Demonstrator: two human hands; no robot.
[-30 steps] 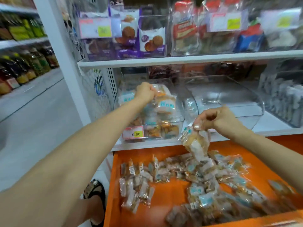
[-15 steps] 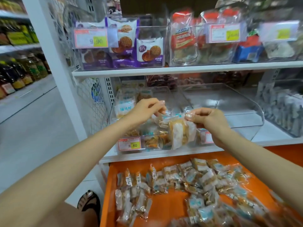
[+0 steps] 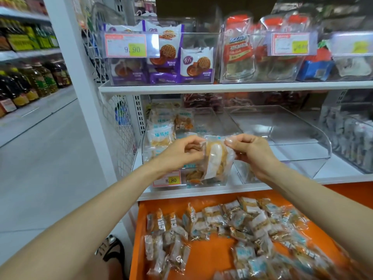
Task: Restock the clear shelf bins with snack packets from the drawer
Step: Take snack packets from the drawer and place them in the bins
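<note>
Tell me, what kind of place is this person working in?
Most likely a grocery shop or supermarket: price tags on clear snack bins, bottles lined up across the aisle, and an orange drawer of spare packets below.

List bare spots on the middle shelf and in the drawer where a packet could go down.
Free: the empty middle bin, between the stocked left bin and the grey-packet bin; the orange drawer floor between the left packet cluster and the right heap. Crowded: left bin, drawer's right side.
</note>
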